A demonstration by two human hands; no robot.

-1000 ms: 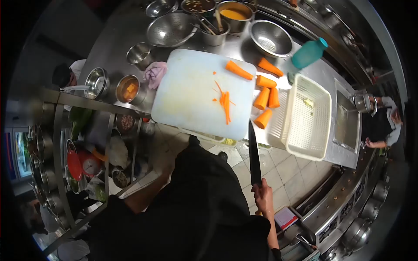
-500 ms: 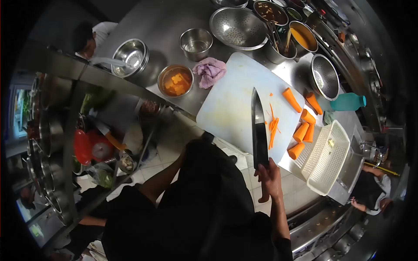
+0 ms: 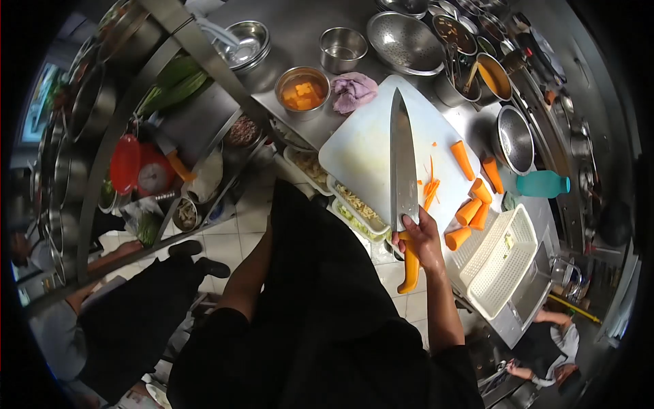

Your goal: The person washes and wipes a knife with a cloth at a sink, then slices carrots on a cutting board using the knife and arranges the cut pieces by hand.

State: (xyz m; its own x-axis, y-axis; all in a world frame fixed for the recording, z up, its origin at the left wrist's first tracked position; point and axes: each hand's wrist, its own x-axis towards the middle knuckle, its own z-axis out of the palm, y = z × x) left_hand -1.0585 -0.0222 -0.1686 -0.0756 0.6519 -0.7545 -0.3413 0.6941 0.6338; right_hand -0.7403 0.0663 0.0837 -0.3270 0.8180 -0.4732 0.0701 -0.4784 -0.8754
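In my right hand [image 3: 425,240] is a large kitchen knife [image 3: 403,153], gripped where the yellow handle meets the blade. Its blade points away from me over the white cutting board [image 3: 357,146], with the broad side facing up toward my eyes. Thin carrot strips [image 3: 431,191] lie on the board just right of the blade. A peeled carrot piece [image 3: 462,160] rests near the board's right side, and several carrot chunks [image 3: 468,211] are grouped at its edge. Of my left arm only the forearm shows; the hand is hidden by my dark clothing.
A white plastic basket [image 3: 501,262] stands right of the carrots. Behind the board are a purple cloth [image 3: 354,92], a bowl of orange pieces in liquid [image 3: 302,92] and a colander [image 3: 405,42]. A teal bottle [image 3: 541,184] lies to the right. Other people work at both sides.
The knife has turned, so its broad side and yellow handle now show, and it appears larger in view. My view has shifted, moving the board slightly right. The carrots keep their places.
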